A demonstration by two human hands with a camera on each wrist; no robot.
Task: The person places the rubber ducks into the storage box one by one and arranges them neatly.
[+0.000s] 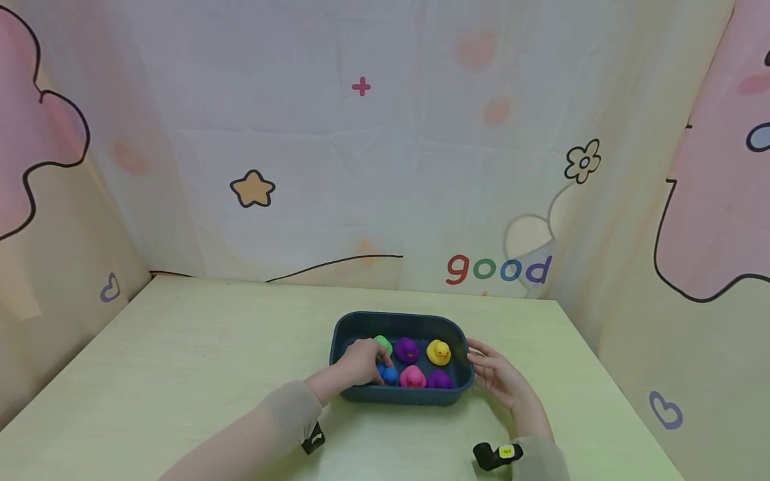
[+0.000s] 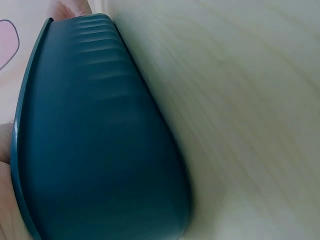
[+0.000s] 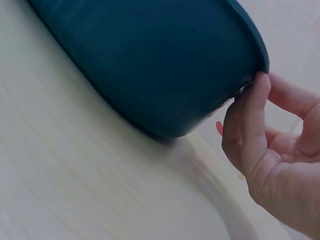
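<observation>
A dark teal plastic bin [image 1: 400,396] holds several small rubber ducks. My left hand [image 1: 363,361] reaches over the bin's left end, with thumb and fingers bent around a blue rubber duck [image 1: 390,376]. Just behind those fingers is a green duck [image 1: 383,344], partly covered. At the bin's right end, my right hand [image 1: 505,381] touches the outside wall with extended fingers; the right wrist view puts its fingertips [image 3: 262,82] right at the rim. In the left wrist view, the bin's long side [image 2: 100,135] hides the ducks and most of the left hand.
Also in the bin are a purple duck [image 1: 407,350], a yellow duck [image 1: 438,352], a pink duck [image 1: 412,377] and a second purple duck [image 1: 440,379]. The bin stands on a pale wood-grain table [image 1: 228,354]. A printed cloth backdrop [image 1: 313,147] encloses the table's back and sides.
</observation>
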